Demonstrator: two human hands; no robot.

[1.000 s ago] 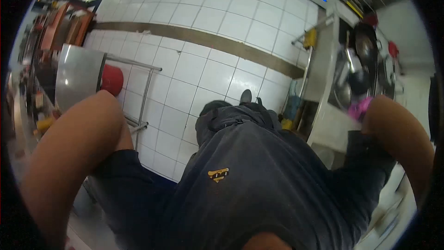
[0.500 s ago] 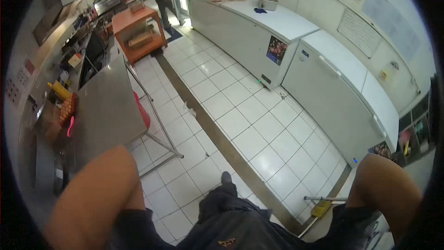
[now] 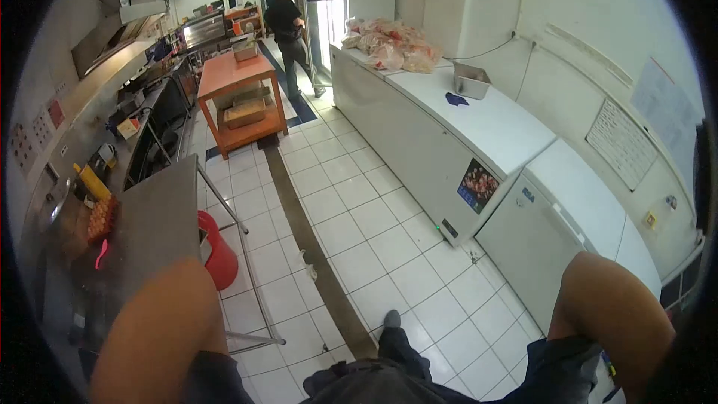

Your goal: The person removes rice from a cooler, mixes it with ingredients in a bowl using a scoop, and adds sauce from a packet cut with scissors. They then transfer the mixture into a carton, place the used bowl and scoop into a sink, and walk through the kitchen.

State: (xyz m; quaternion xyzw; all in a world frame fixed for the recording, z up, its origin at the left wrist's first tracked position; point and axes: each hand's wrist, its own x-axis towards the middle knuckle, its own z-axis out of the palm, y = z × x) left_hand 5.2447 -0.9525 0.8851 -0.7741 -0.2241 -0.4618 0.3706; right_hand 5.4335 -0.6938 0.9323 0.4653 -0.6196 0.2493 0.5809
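Note:
Neither of my hands shows; only my bent left arm [image 3: 161,322] and right arm [image 3: 609,314] come in at the lower corners, elbows up. The hands lie outside the picture, so what they hold is hidden. Nearest to the left arm is a steel table [image 3: 161,202] with an egg tray [image 3: 102,218], a yellow bottle [image 3: 91,182] and a pink-handled utensil [image 3: 102,254]. A red bucket [image 3: 221,254] stands beneath its edge. Beside the right arm is a white chest freezer [image 3: 531,221].
A longer chest freezer [image 3: 404,123] carries bagged food [image 3: 393,43], a metal pan [image 3: 473,81] and a dark blue cloth [image 3: 456,99]. An orange cart [image 3: 235,75] stands ahead on the left. Farther back, a person [image 3: 284,26] stands at a glass-door fridge [image 3: 325,26]. A drain channel [image 3: 299,217] crosses the tiled floor.
My view has tilted upward, showing more of the far room. The red bucket shows more fully beside the table. My arms keep about the same bent pose.

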